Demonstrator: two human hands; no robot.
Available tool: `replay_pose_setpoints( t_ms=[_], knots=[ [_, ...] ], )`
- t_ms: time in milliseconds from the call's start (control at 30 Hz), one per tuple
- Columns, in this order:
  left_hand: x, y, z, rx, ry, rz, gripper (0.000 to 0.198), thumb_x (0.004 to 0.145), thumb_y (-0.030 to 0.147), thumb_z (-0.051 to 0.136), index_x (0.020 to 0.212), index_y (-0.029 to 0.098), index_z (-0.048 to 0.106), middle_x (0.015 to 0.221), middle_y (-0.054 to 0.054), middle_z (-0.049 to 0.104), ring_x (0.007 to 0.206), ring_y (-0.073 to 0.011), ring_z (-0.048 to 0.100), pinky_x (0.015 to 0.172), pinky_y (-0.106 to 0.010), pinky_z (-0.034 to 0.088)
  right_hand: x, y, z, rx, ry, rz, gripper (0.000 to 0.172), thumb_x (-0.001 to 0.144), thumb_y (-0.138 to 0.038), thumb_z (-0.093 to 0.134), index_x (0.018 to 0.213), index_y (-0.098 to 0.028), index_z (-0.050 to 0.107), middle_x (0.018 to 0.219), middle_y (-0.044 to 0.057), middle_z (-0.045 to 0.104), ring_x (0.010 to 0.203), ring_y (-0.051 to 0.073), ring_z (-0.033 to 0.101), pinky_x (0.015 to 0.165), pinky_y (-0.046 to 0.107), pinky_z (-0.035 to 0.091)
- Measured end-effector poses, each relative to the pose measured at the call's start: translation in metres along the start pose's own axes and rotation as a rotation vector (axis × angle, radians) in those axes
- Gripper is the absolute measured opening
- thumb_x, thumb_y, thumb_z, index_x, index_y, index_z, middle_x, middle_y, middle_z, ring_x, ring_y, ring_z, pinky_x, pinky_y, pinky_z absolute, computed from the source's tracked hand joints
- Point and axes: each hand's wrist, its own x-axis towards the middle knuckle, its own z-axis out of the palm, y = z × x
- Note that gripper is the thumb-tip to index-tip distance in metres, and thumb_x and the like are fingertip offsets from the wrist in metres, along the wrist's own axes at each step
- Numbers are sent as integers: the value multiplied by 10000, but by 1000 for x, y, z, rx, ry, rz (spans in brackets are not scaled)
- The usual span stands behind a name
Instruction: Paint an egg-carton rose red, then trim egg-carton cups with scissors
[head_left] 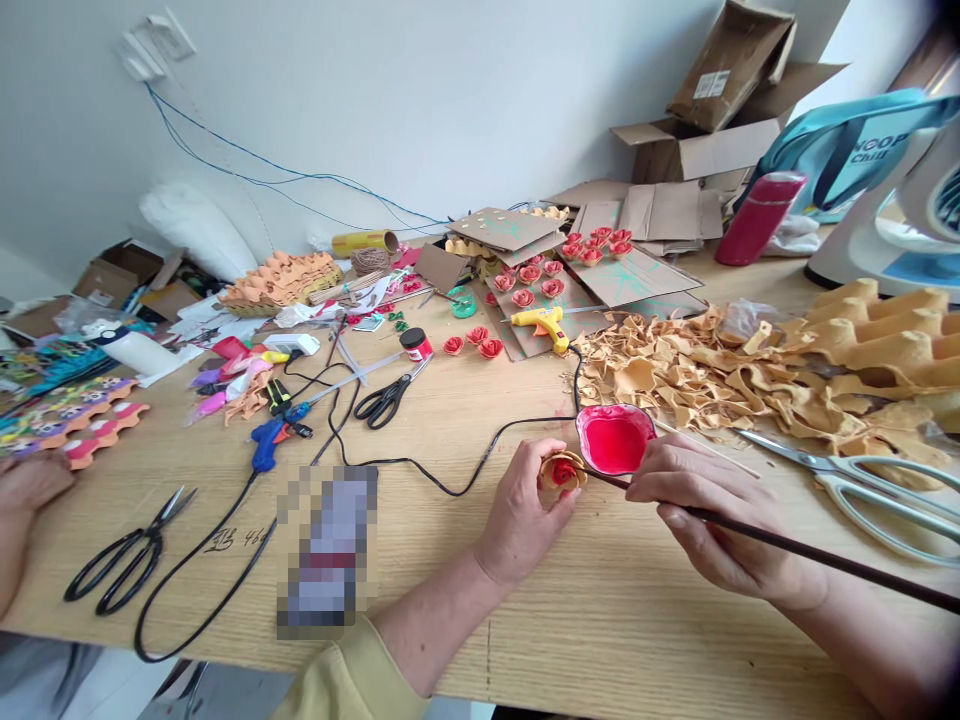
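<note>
One flower (562,474) is in work near the counter's (420,545) front edge, the left hand's (525,500) grip closed around its side; take it as the clock's centre. The right hand (720,515) has its grip closed on one dark-handled brush (787,547), its tip at the flower's three-o'clock side; contact I cannot tell. The step looks like painting: red heart, outer petals bare tan. The next stroke, I judge, calls for a light left grip and red from the one paint dish (611,411) at two o'clock. Counted: three loose red flowers (491,348) at eleven; a dozen or so on cardboard (626,275) around twelve, too crowded to be sure; two glue guns, yellow (555,325) at twelve, blue (266,442) at nine; three scissors, white-handled (831,465) at three, black at ten (406,382) and between eight and nine (154,530).
</note>
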Motion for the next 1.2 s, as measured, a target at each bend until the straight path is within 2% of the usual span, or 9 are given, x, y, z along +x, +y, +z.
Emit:
replay_pose_setpoints(
  t_ms=[133, 300, 533, 767, 900, 1067, 1200],
  knots=[
    [-1, 0, 0, 5, 9, 11, 470, 812, 69, 678, 1217, 235, 507, 1134, -49, 629, 1034, -195, 630, 907, -341, 531, 6, -1, 2, -67, -40, -26, 210, 953, -130, 494, 1114, -195, 611, 878, 65, 695, 794, 190, 641, 775, 352, 503],
    [0, 0, 0, 6, 9, 8, 476, 802, 55, 681, 1210, 232, 509, 1128, -45, 629, 1033, -187, 629, 914, -334, 527, 4, -2, 2, -5, -67, -35, 198, 946, -124, 482, 1095, -179, 601, 854, 75, 676, 778, 195, 613, 750, 369, 504],
    [2, 2, 0, -88, 28, -100, 447, 790, 84, 711, 1168, 231, 522, 1109, -38, 636, 1000, -174, 639, 885, -315, 540, -7, 2, 1, 8, 24, 9, 173, 960, -160, 490, 1084, -180, 609, 842, 74, 662, 781, 201, 617, 763, 383, 514],
    [3, -9, 2, -276, 17, -247, 543, 780, 134, 737, 1269, 225, 519, 1169, -78, 628, 1022, -188, 635, 815, -284, 539, 6, -6, -4, -100, 84, 68, 143, 992, -181, 464, 1007, -213, 603, 751, 32, 641, 671, 167, 602, 695, 330, 479],
    [4, -12, 4, -439, 5, -298, 549, 761, 156, 760, 1248, 212, 514, 1159, -74, 615, 962, -161, 636, 782, -253, 534, 11, -7, -7, -139, 112, 150, 152, 979, -168, 464, 1024, -212, 602, 793, 37, 653, 697, 164, 612, 664, 295, 482],
    [6, -7, 4, -454, 12, -296, 493, 776, 93, 697, 1218, 210, 511, 1093, -45, 621, 917, -134, 641, 791, -238, 527, 3, 0, -4, -147, 144, 188, 192, 945, -96, 513, 1081, -210, 587, 830, 26, 653, 733, 154, 610, 681, 277, 491],
    [4, -5, 3, -391, 5, -266, 488, 778, 76, 693, 1212, 213, 517, 1112, -49, 620, 914, -135, 644, 763, -229, 533, -4, 2, -2, -38, 122, 130, 243, 919, -49, 524, 1105, -194, 584, 863, 40, 644, 783, 179, 609, 756, 340, 486]
  ],
)
